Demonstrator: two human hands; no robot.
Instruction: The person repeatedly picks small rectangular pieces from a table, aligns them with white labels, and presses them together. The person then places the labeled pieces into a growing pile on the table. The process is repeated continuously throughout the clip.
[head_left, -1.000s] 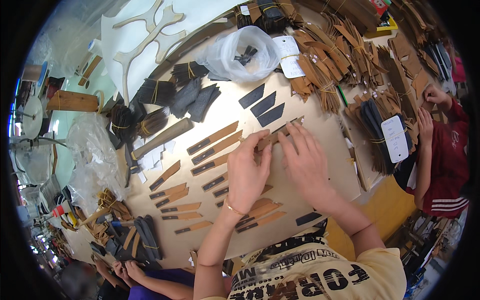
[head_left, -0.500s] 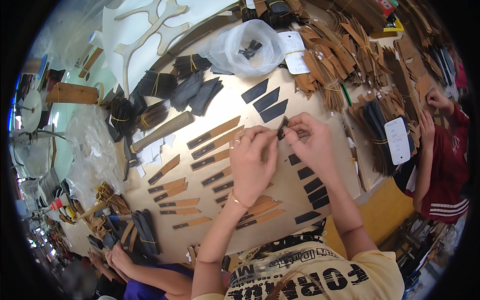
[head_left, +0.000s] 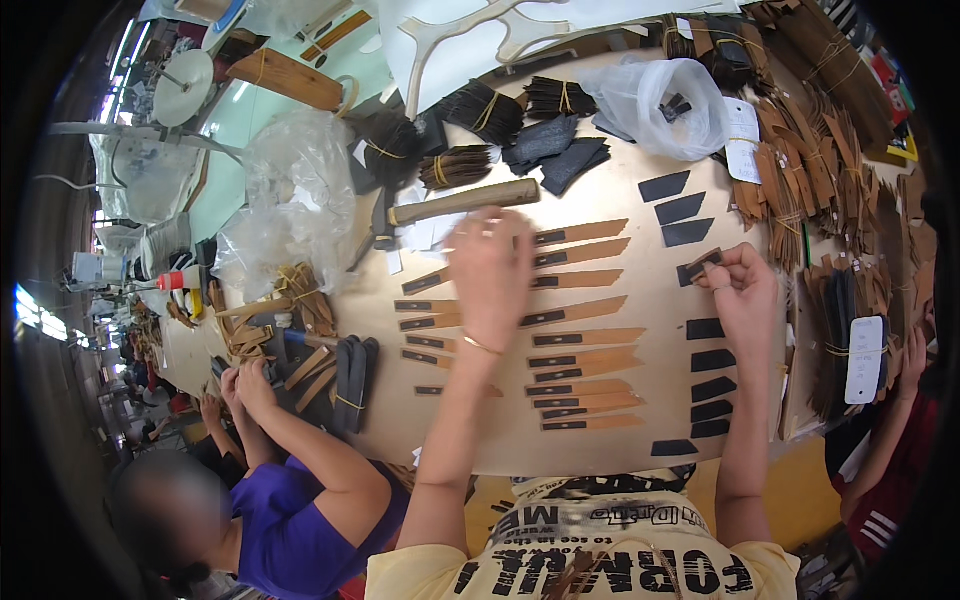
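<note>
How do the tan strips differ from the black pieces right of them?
The tan strips carry a dark patch near one end; the black pieces look plain. The tan strips are longer, the black pieces shorter. The tan strips lie in two columns, the black pieces roughly in one. Both lie flat on the table.

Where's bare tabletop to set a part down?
Narrow lane between the right column of tan strips and the black pieces. Also tabletop at front left, between the black bundle and left forearm. Crowded: far side, with dark bundles and the plastic bag; right side, with brown bundles.
</note>
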